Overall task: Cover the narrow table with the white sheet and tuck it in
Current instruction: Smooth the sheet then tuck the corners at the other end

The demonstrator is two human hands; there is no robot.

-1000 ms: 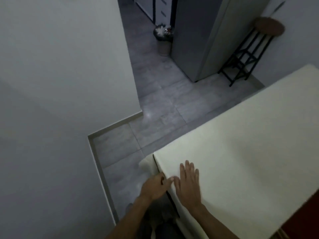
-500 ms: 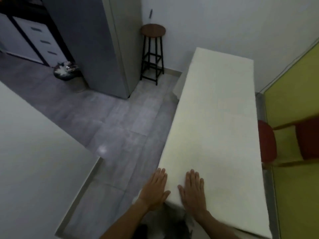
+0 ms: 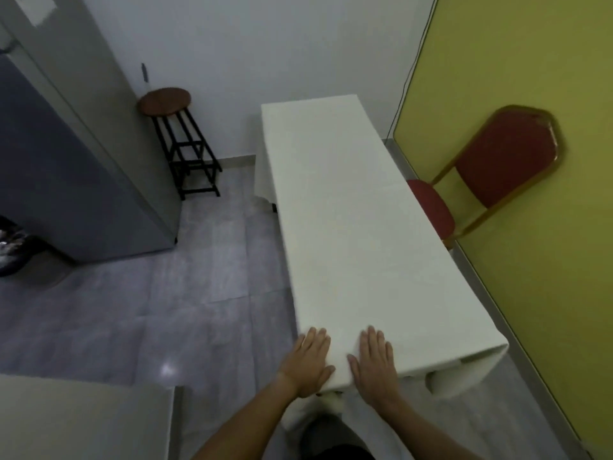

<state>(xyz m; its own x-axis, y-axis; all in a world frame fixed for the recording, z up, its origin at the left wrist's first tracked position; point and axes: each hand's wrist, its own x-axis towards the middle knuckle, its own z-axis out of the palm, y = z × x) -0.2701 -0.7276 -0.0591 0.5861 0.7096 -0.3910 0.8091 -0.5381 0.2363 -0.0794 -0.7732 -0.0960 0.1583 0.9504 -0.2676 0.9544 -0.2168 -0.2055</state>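
Our left hand (image 3: 308, 363) and right hand (image 3: 374, 363) lay flat, gripping nothing, on the near end of the white sheet (image 3: 348, 227) covering the narrow table. We judged uneven pressing could drag it askew.

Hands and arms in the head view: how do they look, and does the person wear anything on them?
The left hand and right hand are bare: no gloves, and no ring, watch or band shows. The left forearm and right forearm are bare too; no sleeve shows up to the picture's bottom edge. Dim light may hide small marks.
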